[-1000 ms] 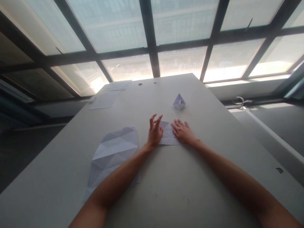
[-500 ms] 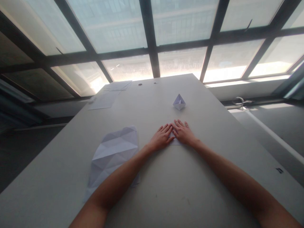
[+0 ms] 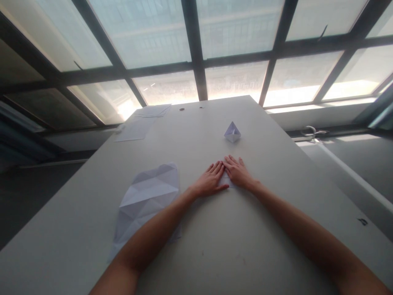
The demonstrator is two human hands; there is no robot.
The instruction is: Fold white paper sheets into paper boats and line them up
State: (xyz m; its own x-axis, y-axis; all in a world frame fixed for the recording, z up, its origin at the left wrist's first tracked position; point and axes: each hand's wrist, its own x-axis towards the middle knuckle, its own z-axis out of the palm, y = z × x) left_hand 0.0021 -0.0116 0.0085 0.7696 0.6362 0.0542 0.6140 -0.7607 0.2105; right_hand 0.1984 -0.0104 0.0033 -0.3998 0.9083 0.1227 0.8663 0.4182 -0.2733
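A small piece of folded white paper lies flat on the table, mostly covered by my hands. My left hand rests palm down on its left side, fingers stretched out and the thumb along the near edge. From the right, my right hand presses flat on the paper, its fingers spread. The fingertips of both hands meet near the paper's top. Just beyond them stands a folded paper boat. Beside my left forearm lies a large creased sheet of paper, partly hidden by that arm.
The white table reaches toward a row of windows. Several flat paper sheets lie at its far left. A round dark spot marks the far edge. Off the right side runs a white pole.
My left thumb has slid toward me, down to the paper's near edge, showing more of the paper between my hands. My right hand has barely moved.
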